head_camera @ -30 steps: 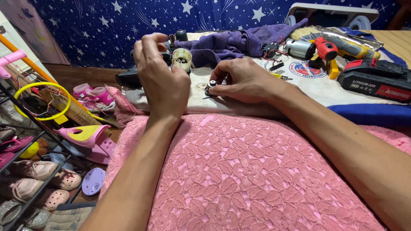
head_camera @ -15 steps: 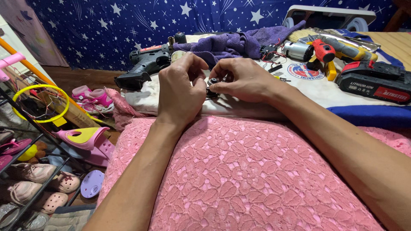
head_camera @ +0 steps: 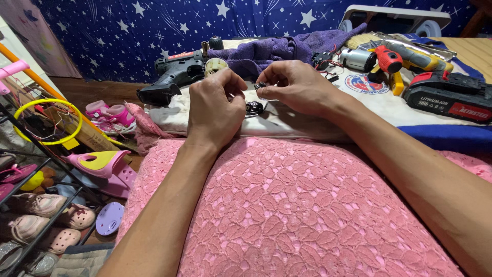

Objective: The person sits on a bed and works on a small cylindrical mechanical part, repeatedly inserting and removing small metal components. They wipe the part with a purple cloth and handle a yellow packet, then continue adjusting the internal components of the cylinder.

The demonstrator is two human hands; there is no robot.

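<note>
Small dark metal parts (head_camera: 258, 87) sit pinched between the two hands, which are drawn close together over a white cloth (head_camera: 287, 120), just past the pink lace cushion (head_camera: 287, 205) that fills the near part of the view. The left hand (head_camera: 215, 105) has its fingers curled in, thumb and forefinger closed on something tiny that I cannot make out; the right hand (head_camera: 294, 87) clamps a small black piece at its fingertips. Directly under them a round black gear-like part (head_camera: 253, 107) lies loose on the cloth.

A second ago the left hand was raised higher and further out, near the small motor; half a second ago it had dropped in beside the right. Now both are locked around the little parts, so the work looks to have passed from fetching to fine fitting, with the pieces held at the fingertips.

To the left, lower down, a shoe rack (head_camera: 36, 205) holds sandals, with a yellow hoop (head_camera: 48, 120) above it. Beyond the hands lie a dark drill body (head_camera: 171, 74), a brass-coloured motor (head_camera: 215, 65) and a purple towel (head_camera: 277, 51). Further right are a silver motor can (head_camera: 359, 59), a red and yellow drill (head_camera: 405, 59) and a black and red battery pack (head_camera: 448, 97), all before a blue star-patterned sheet (head_camera: 154, 25)
</note>
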